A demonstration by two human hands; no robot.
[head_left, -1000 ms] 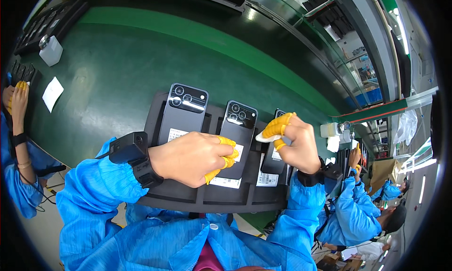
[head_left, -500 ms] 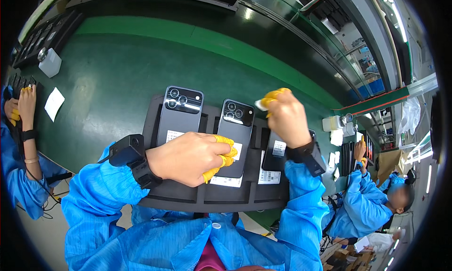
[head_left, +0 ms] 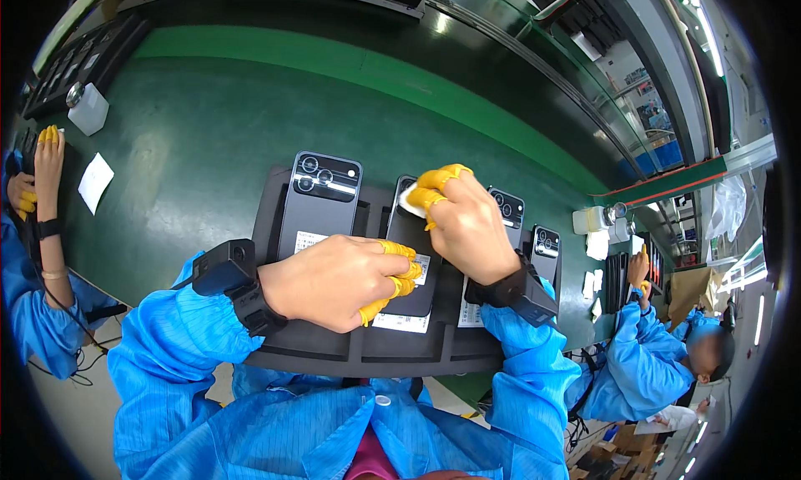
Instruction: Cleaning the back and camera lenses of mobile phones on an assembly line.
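A black foam tray (head_left: 400,365) holds several dark smartphones, camera side up. My left hand (head_left: 334,281), with yellow finger cots, lies across the tray, its curled fingers holding the second smartphone (head_left: 399,234) over a white label on its back. In the bunched fingers of my right hand (head_left: 471,230), also in yellow cots, is a folded white wipe (head_left: 408,201). It is against that phone's camera area, mostly covering the lenses. To the left sits another smartphone (head_left: 310,217), its label partly under my left hand. Two more, a third smartphone (head_left: 507,205) and a fourth smartphone (head_left: 546,245), show beyond my right hand.
White bottles with metal tops, one bottle (head_left: 88,111) far left and another bottle (head_left: 589,220) at right, stand on the green table (head_left: 209,105). A white paper sheet (head_left: 96,183) lies at left. Co-workers in blue sleeves sit on both sides.
My right hand has moved left and slightly down with the wipe, from above the tray's right side onto the second phone's cameras, uncovering the phones at right. My left hand stays put.
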